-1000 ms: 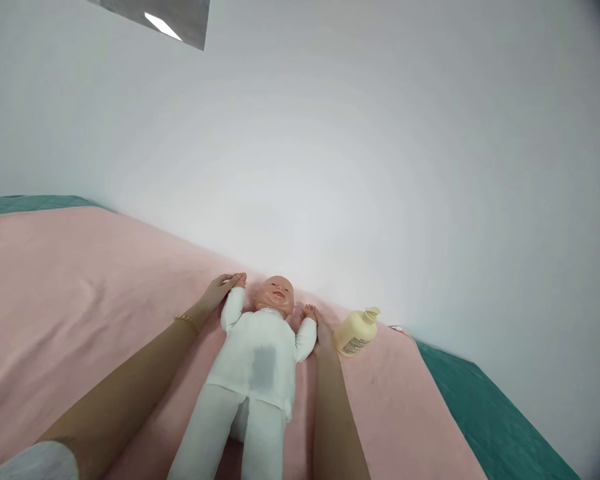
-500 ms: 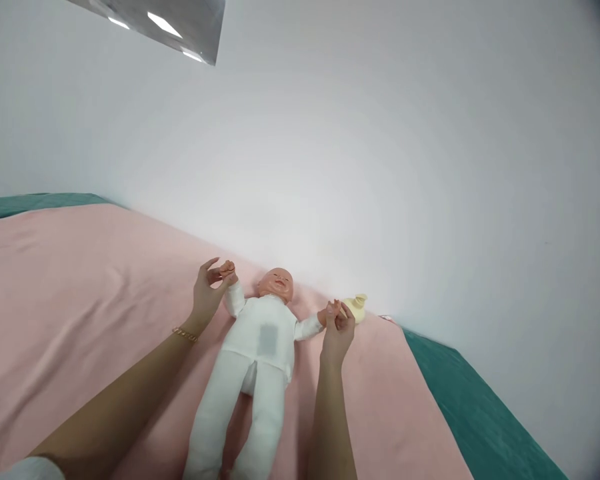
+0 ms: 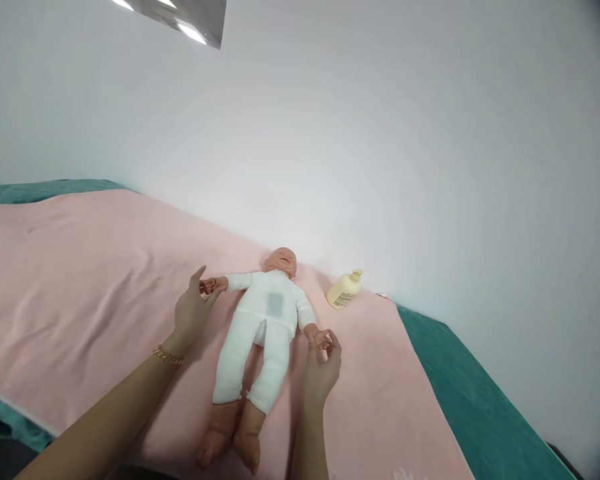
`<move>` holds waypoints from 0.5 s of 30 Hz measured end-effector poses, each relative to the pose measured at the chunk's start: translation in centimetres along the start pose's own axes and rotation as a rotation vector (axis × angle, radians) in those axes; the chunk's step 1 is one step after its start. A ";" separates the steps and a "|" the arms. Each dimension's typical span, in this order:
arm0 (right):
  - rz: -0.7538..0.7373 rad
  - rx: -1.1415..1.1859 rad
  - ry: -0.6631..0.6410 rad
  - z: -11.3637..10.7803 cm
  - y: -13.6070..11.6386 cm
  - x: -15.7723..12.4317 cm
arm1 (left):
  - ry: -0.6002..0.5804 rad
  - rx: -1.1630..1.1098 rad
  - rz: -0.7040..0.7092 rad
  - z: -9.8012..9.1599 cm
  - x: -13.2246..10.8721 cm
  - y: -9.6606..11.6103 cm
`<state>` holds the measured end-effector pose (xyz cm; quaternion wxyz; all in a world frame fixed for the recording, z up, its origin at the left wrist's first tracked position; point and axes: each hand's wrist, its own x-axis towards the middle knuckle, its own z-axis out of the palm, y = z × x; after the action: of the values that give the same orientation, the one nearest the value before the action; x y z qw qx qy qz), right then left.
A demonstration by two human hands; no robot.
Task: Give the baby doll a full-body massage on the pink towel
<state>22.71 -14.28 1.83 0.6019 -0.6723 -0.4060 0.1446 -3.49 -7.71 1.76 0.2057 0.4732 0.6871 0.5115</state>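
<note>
Swung down since the earlier frame: both arms (image 3: 239, 281) of one doll (image 3: 263, 317), lying lengthwise, head (image 3: 281, 263) away, on pink cloth (image 3: 385, 380) between our left hand (image 3: 193, 312) and right hand (image 3: 322, 377), each half-curled round a doll hand (image 3: 323, 340).

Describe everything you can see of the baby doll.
The baby doll lies on its back on the pink blanket, its head nearest the wall. Head, hands and bare feet look like smooth plastic; torso and limbs are white, apparently cloth, with a gray rectangular patch in front. One arm stretches sideways, the other slants downward. The person's left hand and right hand each hold one doll hand.
</note>
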 end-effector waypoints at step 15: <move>-0.002 -0.277 -0.169 -0.2 0.8 -1.3 | -0.309 0.322 0.167 -1.9 -3.7 -0.2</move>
<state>22.37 -15.32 0.74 0.4674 -0.7337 -0.4721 0.1428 -3.30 -11.84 1.62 0.1871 0.6279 0.6786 0.3319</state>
